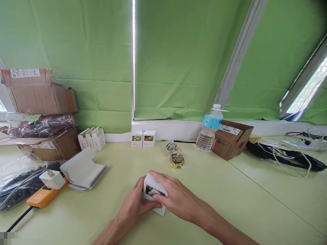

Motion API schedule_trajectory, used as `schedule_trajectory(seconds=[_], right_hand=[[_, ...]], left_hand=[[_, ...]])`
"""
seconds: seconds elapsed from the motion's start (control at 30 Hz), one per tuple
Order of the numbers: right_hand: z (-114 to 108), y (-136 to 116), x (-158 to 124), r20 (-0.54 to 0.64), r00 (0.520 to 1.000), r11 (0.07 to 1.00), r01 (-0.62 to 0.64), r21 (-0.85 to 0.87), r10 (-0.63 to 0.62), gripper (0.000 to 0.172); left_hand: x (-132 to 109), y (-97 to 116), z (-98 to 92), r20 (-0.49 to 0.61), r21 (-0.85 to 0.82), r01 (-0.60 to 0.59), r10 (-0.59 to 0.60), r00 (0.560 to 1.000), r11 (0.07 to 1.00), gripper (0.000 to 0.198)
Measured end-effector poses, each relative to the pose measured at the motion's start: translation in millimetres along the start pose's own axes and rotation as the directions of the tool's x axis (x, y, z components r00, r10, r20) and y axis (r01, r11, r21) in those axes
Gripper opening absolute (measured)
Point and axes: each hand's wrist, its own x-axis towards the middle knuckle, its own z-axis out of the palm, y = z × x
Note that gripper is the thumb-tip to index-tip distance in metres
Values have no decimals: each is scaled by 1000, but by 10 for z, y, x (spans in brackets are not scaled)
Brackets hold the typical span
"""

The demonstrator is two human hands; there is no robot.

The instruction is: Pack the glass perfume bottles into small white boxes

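Observation:
Between both hands, low over the near middle of the table, is a small white box [154, 186] with a dark picture of white flowers on its front. My left hand [136, 200] wraps its left side, thumb across the lower front. From the right, my right hand [173, 195] grips the top and right side, fingers over the upper edge. A white flap or paper piece [160, 209] juts out below; its link to the box is partly hidden. Beyond the hands lie several small clear and gold-coloured bottle-like items [176, 158], close together.
Two white picture boxes [137, 139] stand by the wall, with several plain white cartons [92, 139] to their left. Folded white papers [83, 170] and an orange power strip [46, 195] lie left. A water bottle [208, 131] and cardboard box [231, 139] stand right, near cables [281, 156].

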Motion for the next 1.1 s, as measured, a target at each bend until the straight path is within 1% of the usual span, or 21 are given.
schedule_trajectory(seconds=[0.1,0.2,0.37,0.47,0.57,0.67,0.77,0.83,0.93,1.0,1.03,1.1], right_hand=[[23,84,38,-39,998,996,51,-70,-54,46],[85,149,64,-110,987,971,92,-220,-119,51],[311,235,96,-181,960,863,98,-495,-213,68],[477,291,135,-231,942,807,64,-587,-243,70],[608,362,173,-268,931,799,40,-599,-248,66],[690,426,196,-304,914,795,31,-605,-267,62],[727,460,222,-318,901,782,37,-622,-295,59],[732,467,260,-322,899,775,31,-631,-298,58],[717,464,378,-329,899,774,17,-633,-289,59],[693,460,509,-323,901,772,19,-635,-288,61],[678,460,591,-321,902,768,20,-640,-290,62],[646,471,783,-330,899,757,1,-654,-287,65]], left_hand=[[9,36,-34,-30,23,-15,16,999,1000,47],[28,-11,-62,-90,91,-9,17,996,996,39],[66,-108,-124,-135,128,-35,52,989,991,36],[84,-131,-155,-116,182,-41,62,991,983,33],[95,-131,-167,-113,190,-49,72,991,981,27],[99,-117,-166,-121,125,-40,55,991,991,28],[103,-116,-175,-131,9,13,-11,991,1000,36],[112,-140,-191,-171,-83,48,-62,983,995,41],[137,-212,-215,-285,-223,104,-167,944,969,45],[156,-265,-224,-343,-278,136,-231,911,951,47],[163,-285,-225,-361,-289,146,-249,898,946,48],[170,-308,-224,-371,-291,149,-255,893,945,50]])
